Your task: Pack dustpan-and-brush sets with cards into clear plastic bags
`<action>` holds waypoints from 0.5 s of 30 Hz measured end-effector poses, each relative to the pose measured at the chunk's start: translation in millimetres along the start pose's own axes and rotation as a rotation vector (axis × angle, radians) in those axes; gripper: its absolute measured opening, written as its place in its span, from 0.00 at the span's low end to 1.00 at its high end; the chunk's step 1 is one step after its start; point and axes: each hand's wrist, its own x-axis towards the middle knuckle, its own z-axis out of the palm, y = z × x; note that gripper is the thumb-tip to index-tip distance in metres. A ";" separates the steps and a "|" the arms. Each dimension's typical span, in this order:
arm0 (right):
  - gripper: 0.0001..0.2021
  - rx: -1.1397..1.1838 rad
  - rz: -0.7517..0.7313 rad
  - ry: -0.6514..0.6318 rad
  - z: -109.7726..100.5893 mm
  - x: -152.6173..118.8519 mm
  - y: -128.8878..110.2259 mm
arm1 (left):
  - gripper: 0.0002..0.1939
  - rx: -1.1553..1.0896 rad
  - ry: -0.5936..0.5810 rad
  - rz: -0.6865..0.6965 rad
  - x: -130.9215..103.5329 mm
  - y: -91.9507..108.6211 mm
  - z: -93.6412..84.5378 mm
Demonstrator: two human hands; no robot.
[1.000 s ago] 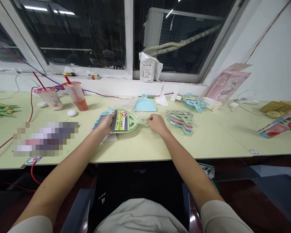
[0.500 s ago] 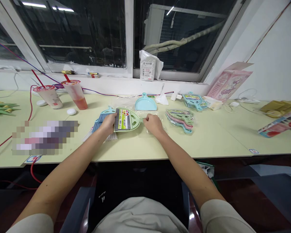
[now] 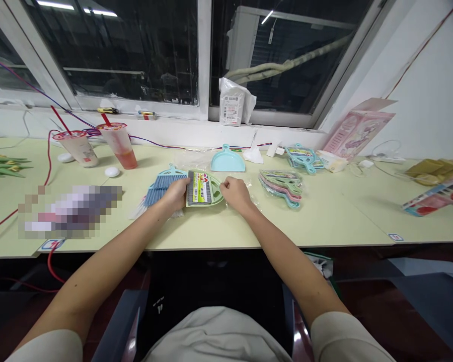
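Observation:
A light green dustpan [image 3: 216, 190] with a grey-bristled brush [image 3: 194, 195] and a printed label is held up over the table between my hands. My left hand [image 3: 176, 195] is closed on its left, wide edge, thumb on top. At the opposite end, my right hand [image 3: 235, 193] is closed around the narrow handle, whose tip the fingers hide. Blue brushes [image 3: 159, 186] lie just beyond and left of my left hand. Farther back sits a pale blue dustpan [image 3: 227, 161]. Right of my right hand is a pile of wrapped green, pink and blue dustpan sets [image 3: 281, 185].
Another wrapped blue set [image 3: 304, 158] lies at the back right, near a pink box [image 3: 358, 128]. Two drink cups [image 3: 119, 146] with straws stand at the back left. A white round object [image 3: 112, 172] and clear plastic wrapping [image 3: 196, 159] lie on the table [image 3: 305, 226].
The green dustpan and my left hand have shifted slightly right, toward my right hand. Less of the handle shows now, and more of the blue brushes is visible.

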 end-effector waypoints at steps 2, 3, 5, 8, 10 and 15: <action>0.09 0.045 -0.015 0.000 1.6 0.4 0.1 | 0.17 0.051 0.023 -0.003 -2.4 -0.9 2.7; 0.09 0.060 -0.019 0.001 2.1 0.6 0.0 | 0.17 0.075 0.025 -0.001 -3.5 -1.3 3.8; 0.10 0.075 -0.022 0.004 2.6 0.9 -0.6 | 0.16 0.099 0.010 0.004 -5.2 -2.2 5.9; 0.10 0.077 -0.026 0.005 1.7 1.2 -2.8 | 0.16 0.105 -0.007 0.000 -6.5 -4.1 9.0; 0.10 0.072 -0.019 0.001 0.5 1.6 -4.9 | 0.16 0.099 -0.027 -0.011 -6.4 -5.9 10.9; 0.10 0.057 -0.006 -0.029 -0.7 4.0 -10.3 | 0.15 0.141 -0.074 -0.012 -3.7 -10.8 12.2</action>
